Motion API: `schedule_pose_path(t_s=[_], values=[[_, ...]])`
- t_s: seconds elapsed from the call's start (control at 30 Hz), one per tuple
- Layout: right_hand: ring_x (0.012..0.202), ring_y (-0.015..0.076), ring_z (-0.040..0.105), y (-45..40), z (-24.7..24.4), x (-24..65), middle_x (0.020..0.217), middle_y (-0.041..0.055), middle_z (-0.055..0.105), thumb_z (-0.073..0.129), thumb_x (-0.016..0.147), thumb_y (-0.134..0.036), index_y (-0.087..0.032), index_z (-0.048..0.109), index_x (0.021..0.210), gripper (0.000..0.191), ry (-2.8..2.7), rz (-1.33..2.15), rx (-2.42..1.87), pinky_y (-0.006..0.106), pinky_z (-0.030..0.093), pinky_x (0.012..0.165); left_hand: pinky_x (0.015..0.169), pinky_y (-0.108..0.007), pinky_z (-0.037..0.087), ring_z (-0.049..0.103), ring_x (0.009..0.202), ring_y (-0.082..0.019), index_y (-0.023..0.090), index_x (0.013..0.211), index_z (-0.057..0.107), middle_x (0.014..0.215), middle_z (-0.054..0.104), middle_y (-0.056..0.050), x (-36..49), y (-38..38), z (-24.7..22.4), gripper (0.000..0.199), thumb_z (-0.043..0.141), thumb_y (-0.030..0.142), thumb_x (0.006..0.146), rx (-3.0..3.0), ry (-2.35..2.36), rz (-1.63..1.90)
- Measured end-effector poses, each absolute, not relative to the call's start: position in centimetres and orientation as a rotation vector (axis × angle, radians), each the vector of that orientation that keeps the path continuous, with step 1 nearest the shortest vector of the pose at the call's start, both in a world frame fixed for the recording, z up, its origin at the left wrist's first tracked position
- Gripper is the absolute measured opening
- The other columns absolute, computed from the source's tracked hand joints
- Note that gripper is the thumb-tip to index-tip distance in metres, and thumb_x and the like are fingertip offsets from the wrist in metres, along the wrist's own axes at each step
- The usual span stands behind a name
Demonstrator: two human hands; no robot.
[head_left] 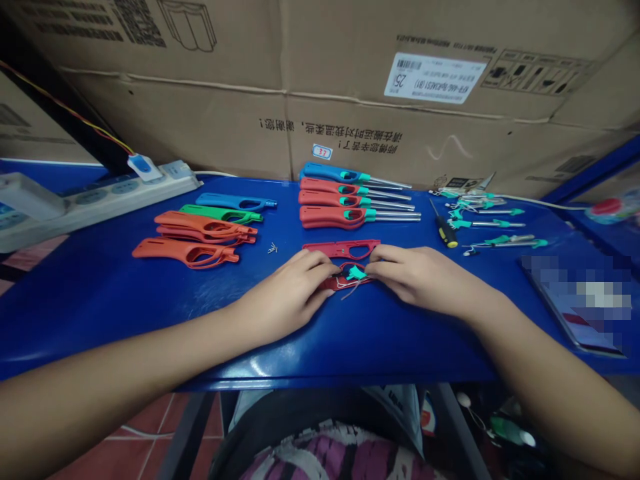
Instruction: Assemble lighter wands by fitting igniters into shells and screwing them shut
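A red lighter half-shell [343, 283] lies on the blue table with a teal trigger part [357, 273] and thin wires over it. My left hand [305, 280] pinches the left end of this half-shell, its fingers closed around a dark bit near the trigger. At the other end, my right hand [420, 273] has thumb and fingers closed by the trigger part; what sits between the fingertips is mostly hidden. Just beyond, another red half-shell [340, 249] lies flat, its right end close to my right fingers.
Orange, green and blue lighter shells [185, 252] lie at left, beside small screws [273, 248]. Assembled lighters [330, 217] line up at the back. A screwdriver [445, 227], several metal-tube inserts [500, 223] and a phone [575, 307] are at right. A power strip [100, 200] stands far left.
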State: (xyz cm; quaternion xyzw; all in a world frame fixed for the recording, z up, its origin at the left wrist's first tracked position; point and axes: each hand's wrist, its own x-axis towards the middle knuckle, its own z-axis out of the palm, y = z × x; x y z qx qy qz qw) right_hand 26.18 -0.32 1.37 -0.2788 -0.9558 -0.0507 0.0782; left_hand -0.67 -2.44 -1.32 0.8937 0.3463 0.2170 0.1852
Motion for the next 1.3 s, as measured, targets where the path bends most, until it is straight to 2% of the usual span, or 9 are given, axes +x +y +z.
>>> schedule_pose_path(t_s=[0.2,0.57,0.77,0.97,1.3], values=[[0.072,0.0169,0.064,-1.0,1.5,25.3,0.107,0.0107,0.071,0.047,0.096,-0.009,-0.015,0.068,0.104,0.023,-2.952,-0.401,-0.815,0.03,0.037,0.053,0.103,-0.043,0.052,0.057,0.113,-0.024,0.016,0.125,0.06,0.118,0.063,-0.01,-0.6,-2.7,-1.4,0.026,0.054,0.015,0.1,2.575,0.943,0.638],[0.073,0.015,0.059,-0.2,0.2,25.1,0.103,0.0073,0.066,0.042,0.101,-0.015,-0.016,0.061,0.103,0.019,-2.914,-0.165,-0.803,0.029,0.027,0.05,0.1,-0.042,0.053,0.059,0.108,-0.024,0.016,0.123,0.062,0.114,0.064,-0.009,-0.6,-2.6,-1.3,0.025,0.057,0.015,0.098,2.532,0.979,0.655],[0.064,0.0142,0.05,-0.1,-0.1,25.2,0.099,0.0073,0.064,0.04,0.097,-0.01,-0.015,0.056,0.099,0.017,-2.904,-0.265,-0.724,0.029,0.023,0.05,0.099,-0.04,0.053,0.062,0.105,-0.023,0.013,0.119,0.067,0.109,0.065,-0.009,-0.6,-2.4,-1.3,0.026,0.066,0.015,0.093,2.432,1.023,0.657],[0.06,0.0138,0.044,-0.3,0.1,24.9,0.097,0.0064,0.064,0.041,0.094,-0.006,-0.015,0.056,0.099,0.018,-2.931,-0.331,-0.707,0.03,0.023,0.053,0.098,-0.04,0.054,0.064,0.105,-0.024,0.012,0.117,0.069,0.106,0.066,-0.009,-0.5,-2.3,-1.1,0.025,0.068,0.015,0.092,2.379,1.043,0.66],[0.063,0.0134,0.048,-0.1,-0.2,25.0,0.101,0.0065,0.067,0.041,0.099,-0.012,-0.015,0.063,0.101,0.022,-2.897,-0.228,-0.72,0.029,0.029,0.055,0.1,-0.041,0.054,0.064,0.108,-0.024,0.013,0.118,0.066,0.11,0.069,-0.009,-0.5,-2.3,-1.3,0.026,0.068,0.016,0.092,2.448,1.04,0.685]])
